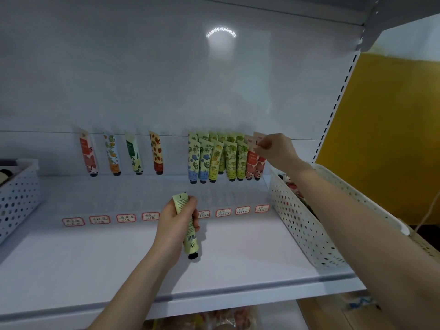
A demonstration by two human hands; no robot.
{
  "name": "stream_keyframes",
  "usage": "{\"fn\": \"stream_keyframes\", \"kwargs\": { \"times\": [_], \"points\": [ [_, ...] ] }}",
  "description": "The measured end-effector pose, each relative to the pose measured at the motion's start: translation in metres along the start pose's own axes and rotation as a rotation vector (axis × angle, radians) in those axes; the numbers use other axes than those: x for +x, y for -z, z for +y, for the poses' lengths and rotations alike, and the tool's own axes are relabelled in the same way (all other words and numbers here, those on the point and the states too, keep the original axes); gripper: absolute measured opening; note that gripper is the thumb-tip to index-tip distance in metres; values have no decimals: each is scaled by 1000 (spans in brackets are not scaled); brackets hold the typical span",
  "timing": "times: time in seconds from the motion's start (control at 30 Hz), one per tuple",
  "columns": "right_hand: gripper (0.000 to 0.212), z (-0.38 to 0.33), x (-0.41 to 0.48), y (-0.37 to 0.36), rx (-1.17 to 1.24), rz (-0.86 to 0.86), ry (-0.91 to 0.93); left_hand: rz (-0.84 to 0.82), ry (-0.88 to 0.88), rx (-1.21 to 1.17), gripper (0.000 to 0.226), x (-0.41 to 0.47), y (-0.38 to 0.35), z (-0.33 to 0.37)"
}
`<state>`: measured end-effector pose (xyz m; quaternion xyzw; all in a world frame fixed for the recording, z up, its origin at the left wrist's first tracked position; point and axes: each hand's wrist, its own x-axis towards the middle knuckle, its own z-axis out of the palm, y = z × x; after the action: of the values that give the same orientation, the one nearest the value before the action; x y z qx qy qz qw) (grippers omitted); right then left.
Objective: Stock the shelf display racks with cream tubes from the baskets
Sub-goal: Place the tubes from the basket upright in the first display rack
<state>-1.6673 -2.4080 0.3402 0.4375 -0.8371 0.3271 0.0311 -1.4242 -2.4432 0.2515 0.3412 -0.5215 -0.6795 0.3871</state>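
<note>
As the right hand [273, 148] pinches a pink printed cream tube [257, 136] into place beside the standing tubes [215, 160] at centre right, the left hand [175, 221] grips a pale green plastic tube [189, 228] mid-frame, probably next for its matching row.

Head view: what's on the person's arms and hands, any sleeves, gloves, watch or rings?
Nothing worn shows: left hand and right hand are ungloved, both forearms uncovered to the frame's edge, no sleeve, watch, bracelet or ring visible.
</note>
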Motion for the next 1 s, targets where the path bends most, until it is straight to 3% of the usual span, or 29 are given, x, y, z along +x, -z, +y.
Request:
{"fn": "stream_keyframes", "kwargs": {
  "times": [0.1,0.53,0.63,0.77,1.0],
  "points": [
    [13,-3,4,3,-28,-27,7,0,-1,5,14,0,1,0],
    [22,-7,7,0,-74,-41,-19,0,14,-8,13,-1,3,-2],
    [12,-6,5,2,-72,-45,-3,3,11,3,15,-1,4,0],
    [23,-5,3,4,-45,-34,-9,3,8,3,15,-1,4,1],
    [23,-7,1,8,-45,-11,-16,-4,14,2,14,-3,3,3]
  ]
}}
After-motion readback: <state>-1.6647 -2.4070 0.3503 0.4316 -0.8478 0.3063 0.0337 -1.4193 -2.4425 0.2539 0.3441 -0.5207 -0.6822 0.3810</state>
